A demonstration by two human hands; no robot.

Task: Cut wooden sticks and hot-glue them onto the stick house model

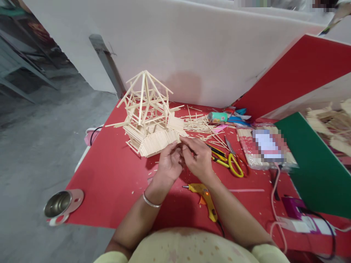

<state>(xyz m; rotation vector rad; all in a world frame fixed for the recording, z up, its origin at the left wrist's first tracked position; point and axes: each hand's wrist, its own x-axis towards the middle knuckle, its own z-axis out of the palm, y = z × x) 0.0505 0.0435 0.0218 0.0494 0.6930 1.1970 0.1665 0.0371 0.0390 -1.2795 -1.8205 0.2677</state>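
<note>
A small house model (148,117) built of thin wooden sticks stands on the red table (109,182), with an open roof frame on top. Just in front of its right side, my left hand (168,164) and my right hand (197,157) meet, fingers curled and pinched together. What they pinch is too small to make out; it may be a thin stick. A silver bangle circles my left wrist. A yellow glue gun (205,199) lies on the table below my hands, nozzle pointing left.
Loose sticks (200,126) lie scattered behind my hands. Yellow-handled scissors and cutters (229,160) rest to the right, beside a packet of sticks (263,149). A metal cup (57,204) sits at the left table corner. A green board (315,164) and cables lie at right.
</note>
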